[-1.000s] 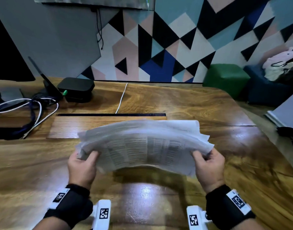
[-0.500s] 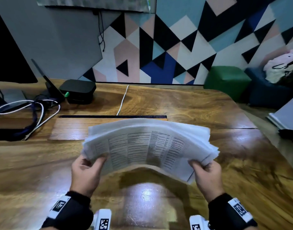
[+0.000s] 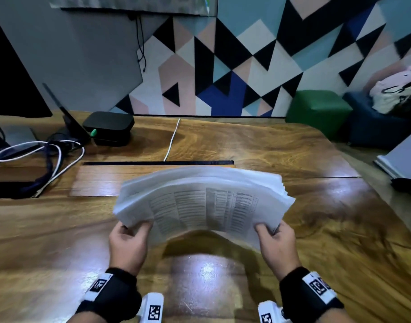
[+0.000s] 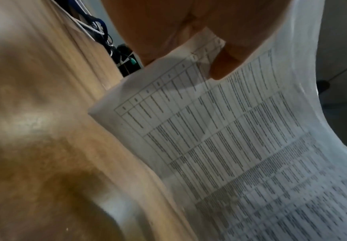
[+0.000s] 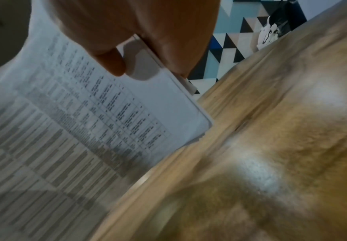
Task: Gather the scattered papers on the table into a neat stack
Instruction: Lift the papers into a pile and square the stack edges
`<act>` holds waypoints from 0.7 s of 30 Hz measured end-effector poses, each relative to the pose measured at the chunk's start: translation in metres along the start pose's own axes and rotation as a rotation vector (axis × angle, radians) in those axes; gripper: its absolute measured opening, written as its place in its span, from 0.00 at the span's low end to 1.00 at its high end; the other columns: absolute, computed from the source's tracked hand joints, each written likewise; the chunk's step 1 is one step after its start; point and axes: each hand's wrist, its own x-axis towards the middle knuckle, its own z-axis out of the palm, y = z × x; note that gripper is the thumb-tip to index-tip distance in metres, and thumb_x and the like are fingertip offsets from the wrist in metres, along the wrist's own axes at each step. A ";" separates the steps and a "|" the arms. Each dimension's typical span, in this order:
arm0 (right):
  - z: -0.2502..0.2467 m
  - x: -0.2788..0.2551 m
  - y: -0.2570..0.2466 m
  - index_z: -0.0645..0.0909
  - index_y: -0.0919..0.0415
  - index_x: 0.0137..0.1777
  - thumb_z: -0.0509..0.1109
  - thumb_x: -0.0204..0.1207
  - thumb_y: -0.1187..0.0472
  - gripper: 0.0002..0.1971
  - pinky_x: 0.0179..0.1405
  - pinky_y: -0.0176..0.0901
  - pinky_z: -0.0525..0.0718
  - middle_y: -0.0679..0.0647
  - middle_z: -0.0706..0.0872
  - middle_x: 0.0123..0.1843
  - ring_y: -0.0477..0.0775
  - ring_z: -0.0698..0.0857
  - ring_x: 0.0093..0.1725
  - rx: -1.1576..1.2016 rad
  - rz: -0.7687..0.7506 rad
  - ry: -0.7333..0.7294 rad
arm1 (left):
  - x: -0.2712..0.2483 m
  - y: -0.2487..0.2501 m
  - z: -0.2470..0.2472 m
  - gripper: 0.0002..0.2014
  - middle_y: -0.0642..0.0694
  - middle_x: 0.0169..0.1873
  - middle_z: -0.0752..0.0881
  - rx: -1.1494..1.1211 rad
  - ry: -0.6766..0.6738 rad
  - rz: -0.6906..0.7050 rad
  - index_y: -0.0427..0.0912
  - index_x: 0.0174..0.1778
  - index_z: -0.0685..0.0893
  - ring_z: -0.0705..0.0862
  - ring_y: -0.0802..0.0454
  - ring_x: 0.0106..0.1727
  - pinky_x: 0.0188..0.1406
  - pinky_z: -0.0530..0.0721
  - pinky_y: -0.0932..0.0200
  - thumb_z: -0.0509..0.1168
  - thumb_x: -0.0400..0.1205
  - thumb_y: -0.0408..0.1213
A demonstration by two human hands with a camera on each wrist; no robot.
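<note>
Both hands grip one paper stack above the table.
Left hand [image 3: 127,247] and right hand [image 3: 278,244] pinch opposite ends of the bowed stack of printed papers [image 3: 200,201], thumbs on top, clear of the wooden table [image 3: 293,155]; sheet edges uneven.

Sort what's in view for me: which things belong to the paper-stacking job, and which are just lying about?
Belongs to the job:
- stack of printed papers, arched, off the table
- left hand, gripping its left end
- right hand, gripping its right end
- wooden table

Just lying about:
- black box
- tangled cables
- white cable
- green stool
- plush toy
</note>
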 end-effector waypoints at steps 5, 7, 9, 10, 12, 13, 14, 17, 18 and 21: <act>-0.007 -0.007 0.014 0.81 0.57 0.43 0.69 0.69 0.85 0.19 0.38 0.31 0.84 0.46 0.91 0.33 0.32 0.87 0.33 -0.084 0.057 0.022 | -0.007 -0.017 -0.009 0.18 0.43 0.45 0.86 0.072 0.012 0.007 0.37 0.58 0.80 0.86 0.69 0.39 0.36 0.83 0.79 0.66 0.76 0.14; -0.003 -0.007 0.024 0.81 0.59 0.41 0.70 0.70 0.83 0.17 0.37 0.34 0.84 0.42 0.90 0.27 0.33 0.87 0.31 -0.078 0.141 0.034 | -0.011 -0.022 -0.006 0.12 0.39 0.39 0.84 0.144 0.048 -0.047 0.35 0.51 0.80 0.87 0.54 0.44 0.29 0.79 0.81 0.66 0.77 0.17; 0.000 -0.006 0.023 0.81 0.60 0.37 0.70 0.72 0.80 0.14 0.29 0.25 0.82 0.41 0.88 0.23 0.39 0.88 0.31 -0.103 0.165 0.020 | -0.009 -0.024 -0.007 0.08 0.28 0.36 0.83 0.194 0.041 -0.055 0.33 0.43 0.78 0.88 0.53 0.41 0.26 0.77 0.82 0.66 0.77 0.17; 0.000 -0.004 0.020 0.82 0.60 0.36 0.69 0.73 0.80 0.14 0.26 0.24 0.81 0.40 0.88 0.23 0.43 0.88 0.32 -0.119 0.144 0.010 | -0.005 -0.023 -0.010 0.09 0.21 0.41 0.83 0.186 0.021 -0.039 0.34 0.41 0.78 0.88 0.59 0.39 0.29 0.78 0.82 0.67 0.76 0.16; -0.002 0.000 0.004 0.82 0.58 0.35 0.66 0.75 0.81 0.17 0.24 0.23 0.80 0.40 0.87 0.22 0.35 0.85 0.29 -0.133 0.092 -0.028 | 0.000 -0.006 -0.014 0.16 0.30 0.54 0.85 0.125 -0.040 0.009 0.41 0.51 0.79 0.88 0.54 0.54 0.54 0.84 0.71 0.71 0.72 0.21; -0.004 0.005 -0.006 0.82 0.58 0.35 0.64 0.76 0.82 0.19 0.24 0.22 0.78 0.39 0.86 0.21 0.31 0.83 0.26 -0.148 0.055 -0.044 | 0.004 0.006 -0.018 0.24 0.38 0.61 0.81 0.168 -0.042 0.087 0.46 0.61 0.75 0.82 0.49 0.65 0.68 0.80 0.59 0.73 0.72 0.28; -0.005 0.009 -0.017 0.82 0.57 0.34 0.63 0.76 0.82 0.20 0.24 0.21 0.77 0.37 0.87 0.22 0.28 0.82 0.25 -0.170 0.005 -0.059 | 0.007 0.024 -0.021 0.32 0.46 0.68 0.76 0.266 -0.048 0.230 0.51 0.70 0.70 0.75 0.50 0.72 0.76 0.72 0.52 0.74 0.70 0.37; -0.009 0.021 -0.046 0.84 0.50 0.36 0.67 0.73 0.82 0.23 0.31 0.19 0.78 0.28 0.88 0.28 0.25 0.83 0.31 -0.228 -0.140 -0.121 | 0.013 0.084 -0.013 0.44 0.49 0.76 0.70 0.635 -0.307 0.744 0.43 0.79 0.65 0.67 0.55 0.79 0.81 0.63 0.56 0.71 0.68 0.53; -0.009 0.024 -0.057 0.85 0.48 0.37 0.68 0.72 0.81 0.23 0.34 0.19 0.79 0.28 0.88 0.30 0.25 0.83 0.33 -0.258 -0.171 -0.150 | 0.014 0.099 -0.005 0.43 0.49 0.76 0.72 0.737 -0.463 0.846 0.43 0.79 0.67 0.69 0.56 0.79 0.80 0.64 0.57 0.72 0.68 0.55; -0.010 0.028 -0.089 0.89 0.45 0.39 0.72 0.71 0.73 0.17 0.41 0.30 0.84 0.37 0.92 0.37 0.32 0.85 0.37 -0.334 -0.280 -0.235 | 0.011 0.120 0.029 0.28 0.63 0.62 0.83 0.864 -0.877 0.776 0.58 0.68 0.77 0.80 0.68 0.64 0.64 0.79 0.60 0.72 0.72 0.58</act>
